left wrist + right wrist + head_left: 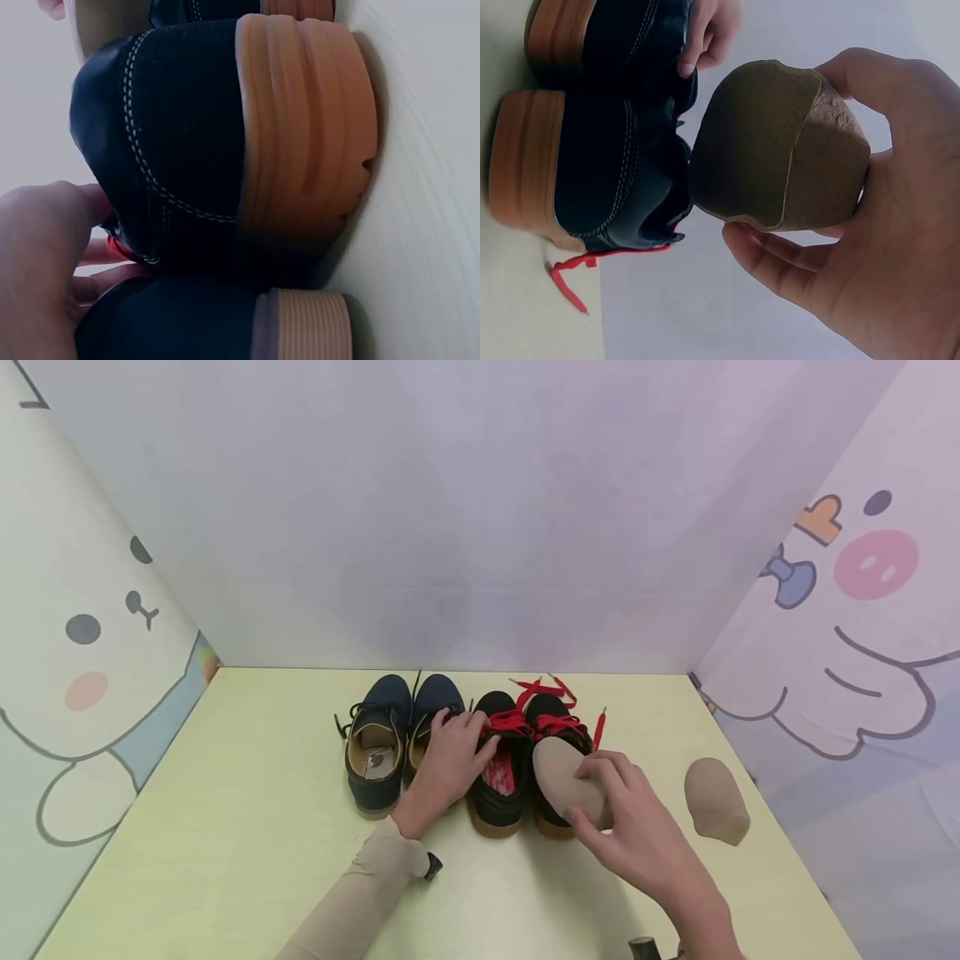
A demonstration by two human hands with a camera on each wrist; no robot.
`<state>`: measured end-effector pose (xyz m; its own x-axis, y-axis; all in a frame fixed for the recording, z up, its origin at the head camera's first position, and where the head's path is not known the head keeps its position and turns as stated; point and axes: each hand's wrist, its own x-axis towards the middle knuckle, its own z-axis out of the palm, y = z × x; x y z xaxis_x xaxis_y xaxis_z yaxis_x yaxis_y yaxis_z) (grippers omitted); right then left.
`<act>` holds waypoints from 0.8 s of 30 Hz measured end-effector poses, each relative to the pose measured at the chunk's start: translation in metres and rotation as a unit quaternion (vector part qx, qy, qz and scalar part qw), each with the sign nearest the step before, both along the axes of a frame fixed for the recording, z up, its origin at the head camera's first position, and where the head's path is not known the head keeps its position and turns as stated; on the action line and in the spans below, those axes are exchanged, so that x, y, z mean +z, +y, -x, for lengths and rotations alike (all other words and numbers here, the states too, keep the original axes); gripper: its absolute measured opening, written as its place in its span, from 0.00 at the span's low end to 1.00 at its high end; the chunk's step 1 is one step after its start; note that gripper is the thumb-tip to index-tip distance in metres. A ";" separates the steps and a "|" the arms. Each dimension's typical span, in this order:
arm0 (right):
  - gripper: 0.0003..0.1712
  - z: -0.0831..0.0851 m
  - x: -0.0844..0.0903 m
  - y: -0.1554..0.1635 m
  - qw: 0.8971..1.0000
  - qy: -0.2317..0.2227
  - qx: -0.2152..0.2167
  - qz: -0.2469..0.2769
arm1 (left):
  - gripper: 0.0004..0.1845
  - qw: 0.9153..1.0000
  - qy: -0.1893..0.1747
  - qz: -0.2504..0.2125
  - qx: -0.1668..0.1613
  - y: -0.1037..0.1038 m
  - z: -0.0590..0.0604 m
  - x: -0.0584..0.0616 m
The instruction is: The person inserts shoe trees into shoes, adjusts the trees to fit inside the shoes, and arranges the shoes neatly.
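My right hand [637, 822] grips a beige moulded-pulp shoe insert [558, 772] between thumb and fingers. The insert hangs over the opening of the right black shoe [551, 806]; its hollow side shows in the right wrist view. My left hand [448, 758] pinches the collar of the left black shoe [497, 808], near its red laces [508, 721]. In the left wrist view the thumb [90, 202] lies at that shoe's collar and the fingers are partly hidden behind it. Inside the left black shoe a red and white insole shows.
A pair of navy shoes with black laces, the left navy shoe [377, 747] and the right navy shoe [437, 697], stands beside the black pair. A second shoe insert [716, 800] lies on the pale yellow table [187, 827] at right. Printed cloth walls [450, 527] surround the table.
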<state>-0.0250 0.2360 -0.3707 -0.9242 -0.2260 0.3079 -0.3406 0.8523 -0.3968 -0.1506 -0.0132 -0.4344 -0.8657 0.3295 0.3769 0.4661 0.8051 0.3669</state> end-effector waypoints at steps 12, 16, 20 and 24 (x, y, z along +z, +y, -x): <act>0.22 0.008 0.001 -0.017 1.000 -0.013 0.024 -0.014 | 0.11 1.000 0.019 -0.008 0.007 0.000 0.002 -0.005; 0.22 0.010 0.002 -0.022 0.999 -0.020 0.030 -0.020 | 0.11 1.000 0.026 -0.008 0.006 0.000 0.001 -0.005; 0.22 0.013 0.003 -0.027 0.999 -0.018 0.040 -0.026 | 0.11 0.999 0.031 -0.006 0.005 -0.001 0.001 -0.004; 0.22 0.016 0.003 -0.031 0.998 -0.016 0.049 -0.032 | 0.11 0.999 0.034 -0.006 0.004 -0.001 0.001 -0.005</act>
<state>-0.0414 0.2052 -0.3679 -0.9057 -0.3340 0.2610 -0.4116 0.8398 -0.3539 -0.1520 -0.0141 -0.4394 -0.8408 0.3170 0.4388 0.4833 0.8048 0.3446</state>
